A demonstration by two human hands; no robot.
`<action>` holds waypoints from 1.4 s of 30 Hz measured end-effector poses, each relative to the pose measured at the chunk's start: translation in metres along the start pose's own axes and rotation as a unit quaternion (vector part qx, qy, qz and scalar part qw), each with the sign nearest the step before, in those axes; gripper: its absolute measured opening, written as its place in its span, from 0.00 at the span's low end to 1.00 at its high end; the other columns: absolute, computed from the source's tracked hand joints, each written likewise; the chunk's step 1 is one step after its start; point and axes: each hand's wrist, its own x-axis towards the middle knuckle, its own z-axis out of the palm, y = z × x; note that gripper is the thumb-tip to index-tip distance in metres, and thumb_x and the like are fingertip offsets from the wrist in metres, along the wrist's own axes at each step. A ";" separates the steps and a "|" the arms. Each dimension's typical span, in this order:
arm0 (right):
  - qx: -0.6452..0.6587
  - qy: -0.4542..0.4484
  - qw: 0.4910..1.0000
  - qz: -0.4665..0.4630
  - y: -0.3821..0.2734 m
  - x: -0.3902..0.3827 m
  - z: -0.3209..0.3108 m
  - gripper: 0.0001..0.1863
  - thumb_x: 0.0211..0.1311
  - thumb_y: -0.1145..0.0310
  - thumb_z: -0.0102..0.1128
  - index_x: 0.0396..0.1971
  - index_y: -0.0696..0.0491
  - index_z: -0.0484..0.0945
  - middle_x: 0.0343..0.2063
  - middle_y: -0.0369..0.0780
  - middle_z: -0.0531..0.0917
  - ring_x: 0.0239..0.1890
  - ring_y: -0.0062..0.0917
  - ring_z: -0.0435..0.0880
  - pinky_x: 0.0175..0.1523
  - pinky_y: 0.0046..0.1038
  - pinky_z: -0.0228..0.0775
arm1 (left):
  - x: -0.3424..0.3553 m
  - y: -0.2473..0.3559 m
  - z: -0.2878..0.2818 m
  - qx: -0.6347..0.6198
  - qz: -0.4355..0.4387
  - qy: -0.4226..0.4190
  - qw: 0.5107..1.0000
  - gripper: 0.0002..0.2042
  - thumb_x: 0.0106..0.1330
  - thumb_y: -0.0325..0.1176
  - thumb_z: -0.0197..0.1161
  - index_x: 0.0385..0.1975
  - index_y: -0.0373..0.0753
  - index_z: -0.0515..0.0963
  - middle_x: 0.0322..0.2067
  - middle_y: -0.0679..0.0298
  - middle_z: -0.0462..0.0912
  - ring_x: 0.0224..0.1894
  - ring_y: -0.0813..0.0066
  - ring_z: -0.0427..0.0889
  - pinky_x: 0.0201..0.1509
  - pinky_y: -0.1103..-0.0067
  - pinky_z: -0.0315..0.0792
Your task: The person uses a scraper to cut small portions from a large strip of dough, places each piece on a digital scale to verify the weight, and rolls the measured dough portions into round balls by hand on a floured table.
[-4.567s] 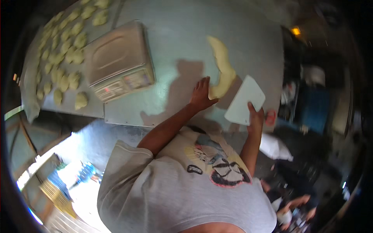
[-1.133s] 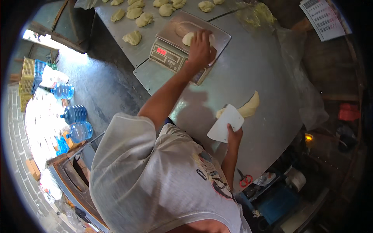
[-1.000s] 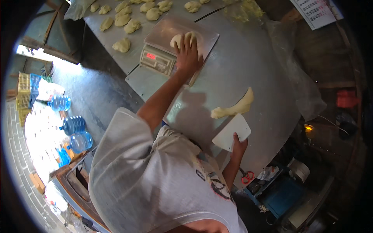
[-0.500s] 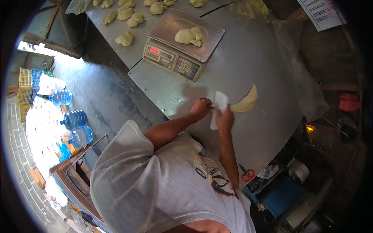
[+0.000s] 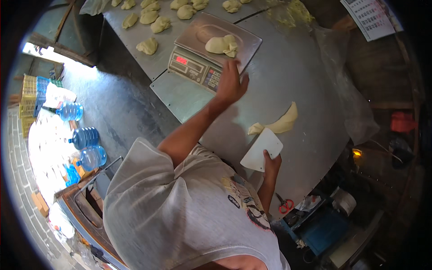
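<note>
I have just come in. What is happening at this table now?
A person in a light grey shirt works with dough at a grey metal table. The left hand reaches to a silver electronic scale, close to the pale, lumpy dough piece on its tray; contact is unclear. The right hand holds a flat white scraper, which in this view overlaps a long, curved strip of pale dough. More pale, rounded lumps lie left of the scale.

Left grip (image 5: 231, 85) is near the scale (image 5: 194, 44); right grip (image 5: 272, 164) holds a scraper (image 5: 260, 151).
</note>
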 end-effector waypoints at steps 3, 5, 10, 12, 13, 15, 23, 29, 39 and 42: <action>0.077 0.038 0.996 0.016 -0.004 -0.016 -0.028 0.25 0.60 0.80 0.62 0.58 0.64 0.70 0.52 0.43 0.79 0.52 0.29 0.79 0.58 0.30 0.68 | 0.067 -0.015 -0.013 0.096 0.063 0.084 0.990 0.30 0.59 0.32 0.62 0.59 0.30 0.60 0.53 0.41 0.67 0.57 0.38 0.66 0.58 0.53 0.63; 0.096 0.053 0.994 0.005 -0.002 -0.028 -0.038 0.26 0.61 0.81 0.61 0.60 0.64 0.68 0.54 0.43 0.78 0.53 0.29 0.78 0.58 0.29 0.68 | 0.077 -0.043 -0.003 0.200 0.035 0.003 0.979 0.31 0.58 0.34 0.62 0.61 0.31 0.60 0.56 0.41 0.66 0.61 0.39 0.64 0.62 0.52 0.62; 0.148 0.112 0.983 -0.001 -0.012 -0.027 -0.044 0.26 0.62 0.79 0.61 0.60 0.64 0.68 0.55 0.43 0.78 0.55 0.30 0.77 0.61 0.30 0.65 | -0.034 -0.026 0.023 0.107 -0.003 -0.101 0.989 0.25 0.57 0.29 0.65 0.55 0.32 0.68 0.52 0.46 0.74 0.58 0.48 0.72 0.58 0.62 0.69; 0.167 0.114 0.979 0.006 -0.009 -0.031 -0.045 0.25 0.62 0.79 0.62 0.60 0.64 0.68 0.55 0.44 0.78 0.55 0.30 0.78 0.62 0.30 0.65 | -0.096 -0.017 0.052 -0.073 -0.116 -0.378 0.916 0.22 0.59 0.37 0.69 0.49 0.35 0.72 0.47 0.48 0.77 0.53 0.49 0.77 0.57 0.62 0.72; 0.144 0.093 0.985 -0.018 -0.009 -0.026 -0.042 0.25 0.62 0.78 0.62 0.59 0.64 0.69 0.54 0.43 0.78 0.54 0.29 0.78 0.61 0.30 0.66 | -0.123 -0.006 0.060 0.005 -0.037 -0.399 0.916 0.22 0.59 0.40 0.70 0.50 0.38 0.73 0.45 0.49 0.78 0.51 0.51 0.78 0.55 0.63 0.73; 0.116 0.070 0.990 -0.037 -0.017 -0.020 -0.035 0.24 0.62 0.78 0.63 0.58 0.64 0.70 0.53 0.43 0.79 0.54 0.29 0.78 0.60 0.30 0.66 | -0.154 -0.002 0.076 0.013 -0.030 -0.400 0.916 0.19 0.58 0.38 0.70 0.46 0.38 0.75 0.42 0.51 0.79 0.48 0.52 0.80 0.53 0.63 0.74; -0.117 0.040 0.983 -0.136 -0.042 -0.004 -0.005 0.20 0.60 0.76 0.64 0.52 0.64 0.74 0.46 0.44 0.83 0.48 0.29 0.81 0.56 0.30 0.69 | -0.153 -0.034 0.074 -0.014 -0.104 -0.371 0.923 0.08 0.56 0.32 0.65 0.32 0.37 0.82 0.31 0.52 0.85 0.38 0.51 0.84 0.47 0.60 0.77; -0.267 0.047 0.944 -0.189 -0.103 -0.002 0.054 0.18 0.58 0.71 0.65 0.47 0.61 0.76 0.40 0.53 0.84 0.46 0.48 0.84 0.49 0.40 0.74 | -0.161 -0.045 0.059 -0.002 -0.149 -0.346 0.926 0.07 0.56 0.31 0.64 0.33 0.37 0.82 0.34 0.53 0.84 0.39 0.51 0.83 0.48 0.62 0.77; -0.345 0.080 0.922 -0.155 -0.116 0.010 0.075 0.18 0.58 0.71 0.65 0.47 0.60 0.75 0.40 0.53 0.84 0.45 0.50 0.83 0.49 0.43 0.74 | -0.169 -0.057 0.063 -0.034 0.009 -0.339 0.940 0.06 0.56 0.30 0.63 0.31 0.38 0.82 0.32 0.55 0.83 0.39 0.53 0.83 0.46 0.63 0.77; -0.376 0.083 0.908 -0.163 -0.092 0.021 0.094 0.18 0.58 0.69 0.64 0.47 0.60 0.74 0.36 0.54 0.84 0.42 0.52 0.83 0.47 0.46 0.74 | -0.161 -0.067 0.055 -0.038 -0.042 -0.334 0.941 0.05 0.56 0.31 0.63 0.29 0.38 0.81 0.31 0.56 0.83 0.40 0.51 0.82 0.46 0.61 0.76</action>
